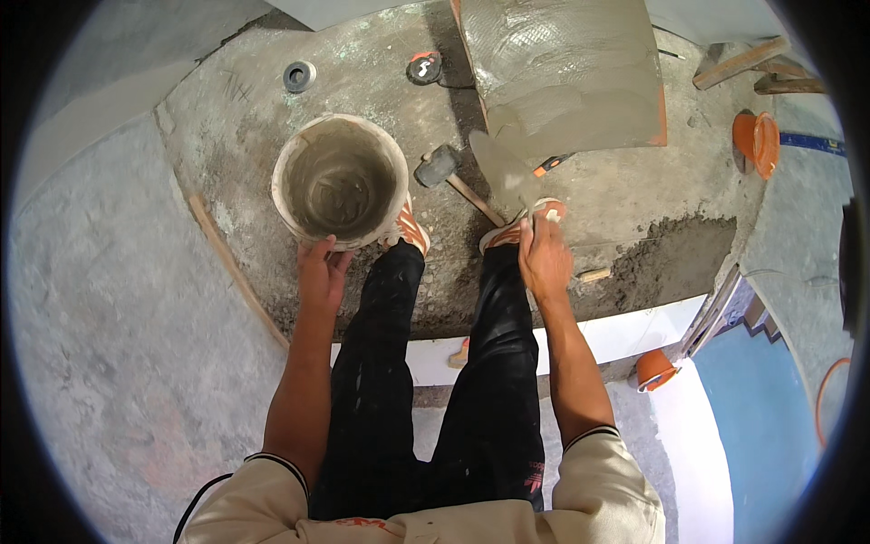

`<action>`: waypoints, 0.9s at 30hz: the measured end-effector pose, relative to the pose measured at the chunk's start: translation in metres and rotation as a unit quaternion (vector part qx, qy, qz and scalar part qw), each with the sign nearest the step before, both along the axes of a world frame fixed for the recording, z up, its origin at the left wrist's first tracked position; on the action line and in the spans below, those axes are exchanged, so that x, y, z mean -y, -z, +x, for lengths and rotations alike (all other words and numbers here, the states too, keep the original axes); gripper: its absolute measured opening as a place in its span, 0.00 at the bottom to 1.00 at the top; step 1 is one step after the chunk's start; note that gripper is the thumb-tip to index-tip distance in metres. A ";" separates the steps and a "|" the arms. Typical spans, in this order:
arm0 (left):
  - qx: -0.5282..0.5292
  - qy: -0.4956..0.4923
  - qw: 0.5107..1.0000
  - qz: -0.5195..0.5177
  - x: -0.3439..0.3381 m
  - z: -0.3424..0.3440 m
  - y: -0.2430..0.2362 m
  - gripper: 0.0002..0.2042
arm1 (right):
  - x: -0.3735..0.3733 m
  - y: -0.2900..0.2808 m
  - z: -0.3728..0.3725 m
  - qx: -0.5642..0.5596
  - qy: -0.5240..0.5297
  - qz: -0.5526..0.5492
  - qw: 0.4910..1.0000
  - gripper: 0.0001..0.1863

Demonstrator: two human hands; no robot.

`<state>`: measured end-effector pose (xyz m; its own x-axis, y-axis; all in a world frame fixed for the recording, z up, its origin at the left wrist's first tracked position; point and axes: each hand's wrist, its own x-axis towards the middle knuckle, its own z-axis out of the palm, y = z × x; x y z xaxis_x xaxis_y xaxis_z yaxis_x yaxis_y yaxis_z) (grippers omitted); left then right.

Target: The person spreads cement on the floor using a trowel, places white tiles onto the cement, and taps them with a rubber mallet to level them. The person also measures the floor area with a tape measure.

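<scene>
My left hand (324, 272) grips the near rim of a round bucket (280, 186), thumb and fingers at its edge. Grey wet mortar (340, 186) coats the bucket's inside and lies at its bottom. In my right hand (546, 258) is the handle of a trowel, its mortar-smeared blade (501, 170) pointing away from me. Just beyond the blade lies a large tile (662, 118), spread with wet mortar (571, 72) that shows ridges toward the far side. A mallet (439, 167) rests on the floor between bucket and trowel. Beside the blade is an orange-and-black utility knife (549, 166).
Farther off lie a tape measure (423, 68) and a tape roll (299, 77). At right are an orange bucket (757, 140), a blue level (813, 143), wood pieces (741, 63) and damp mortar (671, 258). Another orange bucket (654, 370) sits below the white step edge (616, 334).
</scene>
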<state>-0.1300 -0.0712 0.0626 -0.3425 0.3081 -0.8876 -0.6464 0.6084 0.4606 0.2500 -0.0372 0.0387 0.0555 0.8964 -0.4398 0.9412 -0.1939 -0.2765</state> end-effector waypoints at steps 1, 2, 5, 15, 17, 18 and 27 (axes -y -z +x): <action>-0.003 -0.003 1.000 -0.002 -0.001 0.003 -0.001 0.29 | -0.015 0.004 0.000 0.006 -0.014 0.039 0.999 0.16; -0.006 -0.006 1.000 -0.005 -0.002 0.006 -0.001 0.29 | -0.032 0.007 0.002 0.029 -0.023 0.046 0.998 0.15; 0.007 -0.013 1.000 0.016 -0.008 0.018 -0.004 0.28 | -0.065 0.021 0.037 0.070 0.016 0.061 0.996 0.16; -0.011 0.027 0.998 0.051 -0.018 0.051 -0.008 0.26 | -0.116 0.014 0.157 0.132 0.088 0.054 0.986 0.21; -0.017 0.033 0.998 0.041 -0.024 0.065 -0.012 0.26 | -0.119 0.021 0.193 0.122 0.190 0.033 0.974 0.22; -0.023 0.035 0.998 0.037 -0.030 0.072 -0.016 0.26 | -0.127 0.018 0.201 0.114 0.240 0.022 0.964 0.22; -0.024 0.027 0.999 -0.005 -0.050 0.121 -0.027 0.27 | -0.146 0.059 0.251 -0.068 0.313 -0.015 0.947 0.26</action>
